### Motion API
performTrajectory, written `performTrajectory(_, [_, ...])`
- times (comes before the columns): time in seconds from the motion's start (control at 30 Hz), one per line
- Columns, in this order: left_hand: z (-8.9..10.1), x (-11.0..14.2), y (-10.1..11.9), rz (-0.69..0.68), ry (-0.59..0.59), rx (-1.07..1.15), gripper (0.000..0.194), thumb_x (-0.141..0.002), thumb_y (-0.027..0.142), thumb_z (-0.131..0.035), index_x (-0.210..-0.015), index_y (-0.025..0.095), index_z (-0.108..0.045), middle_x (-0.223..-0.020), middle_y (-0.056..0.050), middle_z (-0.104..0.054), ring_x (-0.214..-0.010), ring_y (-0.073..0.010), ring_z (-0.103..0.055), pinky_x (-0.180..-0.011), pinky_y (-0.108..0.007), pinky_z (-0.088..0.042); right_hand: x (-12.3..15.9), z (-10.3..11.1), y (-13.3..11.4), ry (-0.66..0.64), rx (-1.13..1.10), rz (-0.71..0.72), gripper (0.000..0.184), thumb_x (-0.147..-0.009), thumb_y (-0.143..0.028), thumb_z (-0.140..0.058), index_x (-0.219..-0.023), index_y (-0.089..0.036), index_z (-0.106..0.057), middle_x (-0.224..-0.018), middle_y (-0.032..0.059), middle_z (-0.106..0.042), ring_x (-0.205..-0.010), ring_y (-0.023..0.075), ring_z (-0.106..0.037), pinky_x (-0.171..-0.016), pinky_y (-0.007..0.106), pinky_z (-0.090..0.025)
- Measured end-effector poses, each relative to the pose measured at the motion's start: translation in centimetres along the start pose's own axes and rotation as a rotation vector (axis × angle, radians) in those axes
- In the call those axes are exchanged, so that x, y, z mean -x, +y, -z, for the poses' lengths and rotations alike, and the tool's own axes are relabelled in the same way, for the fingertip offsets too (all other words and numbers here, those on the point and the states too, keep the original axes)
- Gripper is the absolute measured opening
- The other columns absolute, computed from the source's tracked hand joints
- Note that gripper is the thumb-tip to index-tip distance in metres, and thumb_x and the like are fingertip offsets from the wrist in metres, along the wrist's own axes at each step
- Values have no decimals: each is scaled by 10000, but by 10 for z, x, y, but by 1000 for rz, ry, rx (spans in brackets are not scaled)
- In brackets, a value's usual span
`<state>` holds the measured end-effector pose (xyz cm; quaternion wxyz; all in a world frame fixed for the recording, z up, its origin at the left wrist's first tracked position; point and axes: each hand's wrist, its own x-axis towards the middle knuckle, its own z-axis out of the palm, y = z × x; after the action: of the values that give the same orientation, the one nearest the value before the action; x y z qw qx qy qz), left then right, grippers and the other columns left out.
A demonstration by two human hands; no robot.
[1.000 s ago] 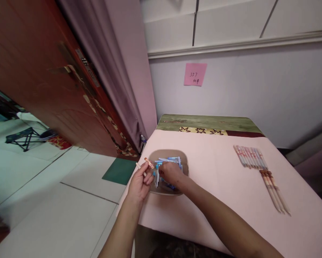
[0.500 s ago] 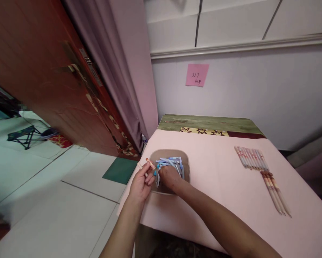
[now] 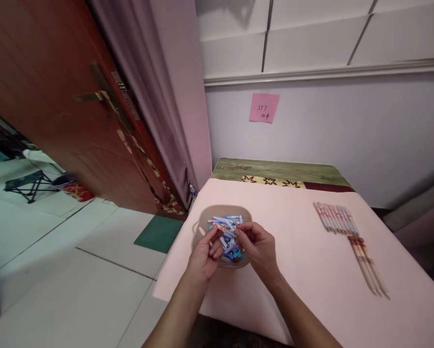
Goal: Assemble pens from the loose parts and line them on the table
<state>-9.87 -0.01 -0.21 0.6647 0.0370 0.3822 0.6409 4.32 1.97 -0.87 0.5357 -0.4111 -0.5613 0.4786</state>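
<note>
My left hand is closed on pen parts: a cream pen barrel and an orange-brown patterned piece at the fingertips. Close beside it on the right, my right hand is pinched, its fingertips near the patterned piece; what they hold is too small to make out. Both hands are over a beige plastic basin. Inside the basin lie many loose blue and pale pen parts, partly hidden by my hands.
On the pink tablecloth to the right lies a row of assembled pens. Three brown-topped pens lie just in front of them. A pink note is on the wall behind. A wooden door stands at the left.
My right hand has come up out of the basin and moved right, its fingertips now near my left hand. My left hand, still holding the pen parts, has shifted right over the basin.
</note>
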Motion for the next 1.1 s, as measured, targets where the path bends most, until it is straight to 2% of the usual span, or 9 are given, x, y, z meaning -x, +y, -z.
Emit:
performTrajectory(0.2, [-14,10,-10,29,-2,27,83,-811,158,-644,-809,117,-572,-686,-2,-651,-288,22,-262,-262,-114,-221,8,-5,6,70,30,125,149,-814,-328,-671,-835,-181,-682,-703,13,-634,-577,123,-564,-535,238,-481])
performTrajectory(0.47, [-11,14,-7,-11,13,19,96,-839,168,-609,-782,104,-566,-732,-18,-659,-300,27,-255,-265,-115,-222,14,-2,-2,31,192,281,64,-858,-237,-617,-864,-194,-664,-773,12,-634,-642,122,-591,-599,234,-492])
performTrajectory(0.67, [-8,15,-12,-92,5,-58,196,-752,225,-717,-804,106,-569,-708,14,-625,-323,29,-255,-282,-115,-216,15,-2,-3,40,338,383,84,-883,-206,-575,-875,-194,-658,-784,18,-639,-682,129,-606,-635,233,-491])
performTrajectory(0.83, [-10,20,-11,-278,-8,-205,284,-697,294,-768,-808,120,-573,-692,35,-598,-337,30,-245,-299,-119,-202,18,-2,0,34,360,374,83,-887,-222,-573,-883,-194,-652,-787,18,-637,-670,129,-609,-633,233,-490])
performTrajectory(0.93, [-12,24,-10,-357,11,-300,290,-706,326,-755,-838,126,-592,-600,62,-546,-336,15,-249,-308,-129,-216,18,-3,1,44,345,350,90,-883,-238,-576,-884,-193,-654,-784,21,-635,-665,132,-606,-629,235,-493])
performTrajectory(1.1, [-12,26,-13,-450,41,-392,262,-733,315,-732,-882,140,-607,-527,87,-500,-333,-3,-293,-316,-132,-246,17,-6,5,53,254,219,103,-868,-271,-591,-869,-193,-658,-760,18,-637,-641,135,-598,-601,239,-496])
